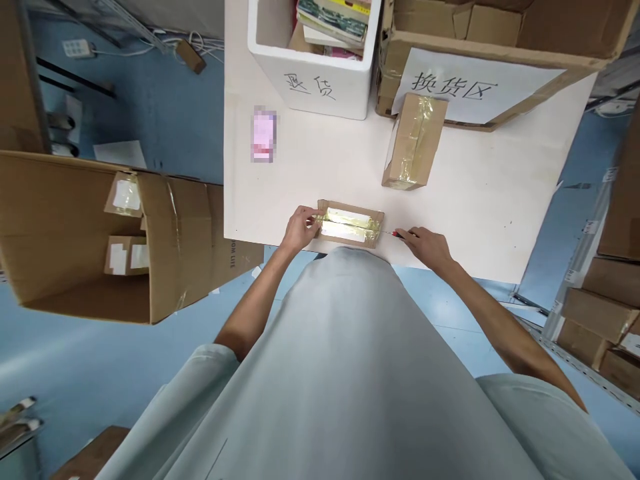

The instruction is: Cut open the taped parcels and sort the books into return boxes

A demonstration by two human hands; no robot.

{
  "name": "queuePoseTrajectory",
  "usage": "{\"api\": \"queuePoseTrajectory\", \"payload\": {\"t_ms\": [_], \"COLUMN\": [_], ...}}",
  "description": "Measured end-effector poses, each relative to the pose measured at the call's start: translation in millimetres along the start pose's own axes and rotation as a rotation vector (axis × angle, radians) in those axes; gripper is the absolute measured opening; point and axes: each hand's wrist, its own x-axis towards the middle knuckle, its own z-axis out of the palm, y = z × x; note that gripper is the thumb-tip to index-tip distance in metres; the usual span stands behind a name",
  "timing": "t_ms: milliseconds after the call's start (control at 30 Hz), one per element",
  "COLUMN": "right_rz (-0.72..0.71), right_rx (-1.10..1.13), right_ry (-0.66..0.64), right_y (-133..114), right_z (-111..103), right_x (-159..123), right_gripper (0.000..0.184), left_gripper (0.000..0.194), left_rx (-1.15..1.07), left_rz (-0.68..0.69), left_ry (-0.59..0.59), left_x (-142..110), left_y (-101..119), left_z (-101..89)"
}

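A small flat cardboard box [349, 225] lies near the table's front edge, with white labels and yellowish clear tape across its top. My left hand [299, 229] grips its left end, fingers on the upper left corner. In my right hand [427, 247] is a utility knife [397, 234] with a red and black handle, held closed in the fingers. Its thin blade points left and reaches the box's right end, at the tape. Whether the blade is cutting in, I cannot tell.
On the white table [490, 193] stand a taped carton [413, 143], a white foam bin [320, 83] of books and a large open cardboard box [500, 57]. A blurred pink item [264, 137] lies left. Another open carton [185, 247] stands beside the table, with small boxes inside.
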Motion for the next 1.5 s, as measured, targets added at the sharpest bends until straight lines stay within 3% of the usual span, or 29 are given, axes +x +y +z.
{"api": "queuePoseTrajectory", "payload": {"t_ms": [167, 267, 333, 433, 533, 633, 733, 900, 1233, 1400, 1500], "right_rz": [0.350, 0.415, 0.396, 0.311, 0.168, -0.036, -0.187, -0.213, -0.273, -0.177, -0.104], "right_rx": [0.070, 0.112, 0.154, 0.231, 0.286, 0.238, 0.146, -0.011, -0.395, -0.404, -0.398], "right_ry": [0.189, 0.256, 0.298, 0.414, 0.520, 0.456, 0.324, 0.224, 0.078, 0.015, 0.034], "right_y": [44.0, 41.3, 30.4, 3.4, -36.3, -81.8, -118.9, -150.8, -177.6, -184.9, -193.8], "right_z": [68.1, 91.8, 93.0, 71.2, 31.0, -7.5, -30.1, -38.5, -53.0, -70.2, -68.2], "right_x": [7.0, 21.2, 27.2, 30.7, 38.4, 59.5, 87.9, 116.6, 119.3, 125.4, 126.0], "right_gripper": [0.056, 0.055, 0.055, 0.053, 0.052, 0.049, 0.046, 0.048, 0.061, 0.055, 0.052], "left_gripper": [0.029, 0.031, 0.034, 0.041, 0.041, 0.038, 0.036, 0.036, 0.036, 0.030, 0.029], "left_rx": [-0.004, -0.027, -0.059, -0.106, -0.129, -0.142, -0.151, -0.202, -0.252, -0.289, -0.280], "left_rz": [-0.025, -0.039, -0.051, -0.102, -0.155, -0.164, -0.157, -0.136, -0.069, -0.007, 0.019], "left_ry": [0.055, 0.095, 0.127, 0.170, 0.188, 0.183, 0.168, 0.136, 0.088, 0.037, 0.015], "left_x": [-5.2, -10.1, -12.7, -14.2, -13.6, -12.7, -12.3, -9.8, 0.5, 4.8, 8.5], "left_y": [2.8, 5.2, 6.2, 5.6, 3.9, 2.8, 1.8, -2.5, -11.5, -11.5, -12.3], "left_z": [7.0, 10.5, 12.6, 15.4, 17.1, 17.1, 15.6, 13.5, 10.4, 7.8, 5.6]}}
